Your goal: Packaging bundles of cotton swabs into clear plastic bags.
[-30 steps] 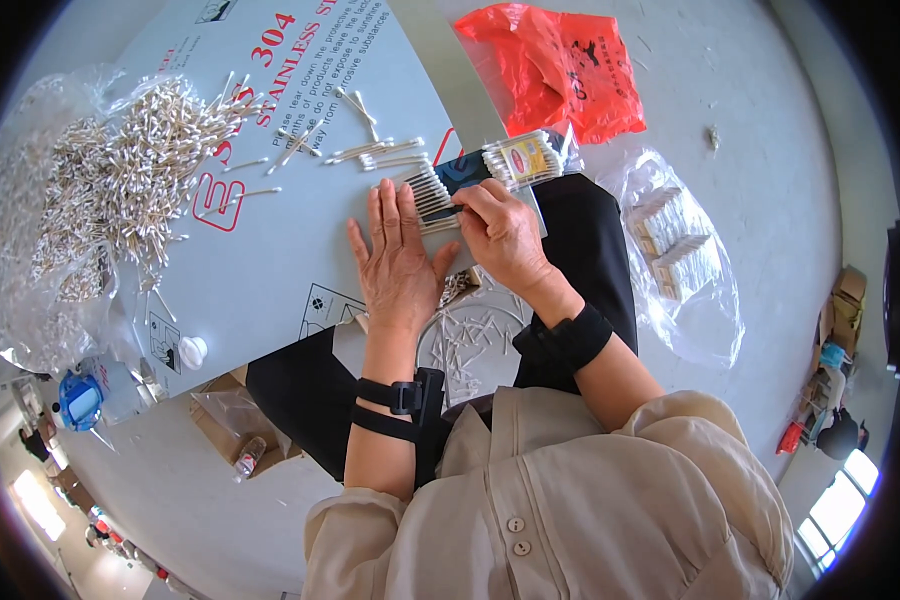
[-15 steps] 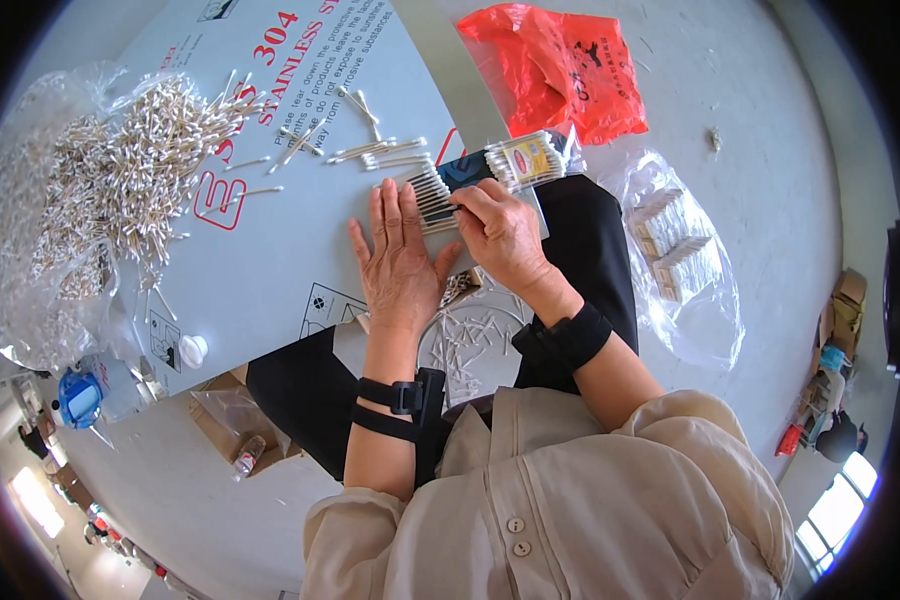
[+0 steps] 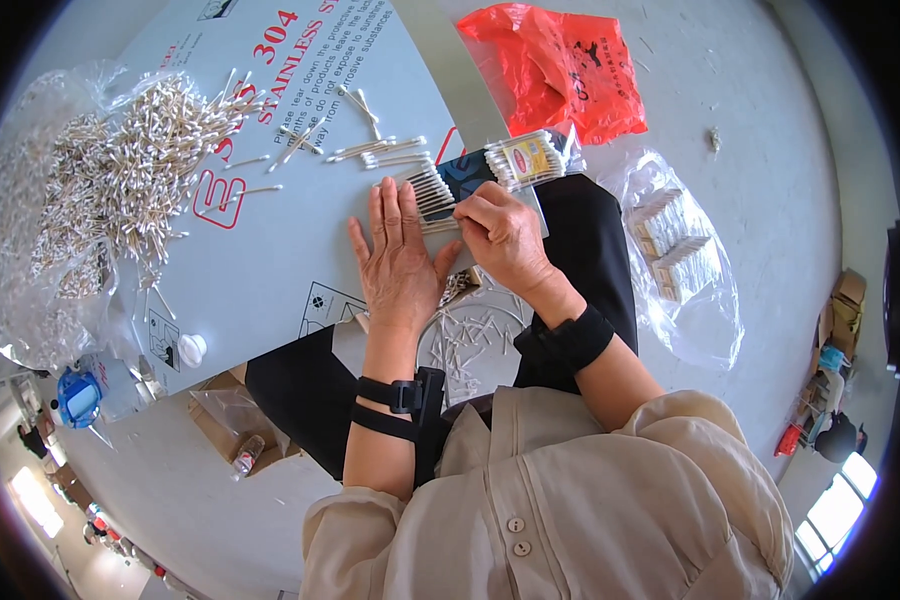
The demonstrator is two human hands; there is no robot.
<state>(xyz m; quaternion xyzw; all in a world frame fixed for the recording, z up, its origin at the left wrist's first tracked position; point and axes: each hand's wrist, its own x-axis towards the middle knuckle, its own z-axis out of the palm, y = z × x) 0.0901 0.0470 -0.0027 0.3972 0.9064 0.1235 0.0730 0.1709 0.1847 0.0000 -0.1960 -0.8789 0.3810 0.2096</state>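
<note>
My left hand lies flat on the grey sheet-covered table, fingers stretched out, at the left ends of a row of cotton swabs. The swabs lie side by side on a dark strip. At their right ends is my right hand, its fingers curled in and pinched together. Whatever is between those fingertips is hidden. Just beyond the right hand, a pack of cotton swabs with a yellow label lies at the table's edge. Several loose cotton swabs are scattered past my left fingertips.
A big heap of cotton swabs spills from a clear bag on the left. A red plastic bag lies beyond the table. On the right is a clear bag with swab packs. Fallen swabs lie below, between my knees.
My right hand has slid slightly toward me along the right ends of the row, its fingers still closed. The left hand stays where it was.
</note>
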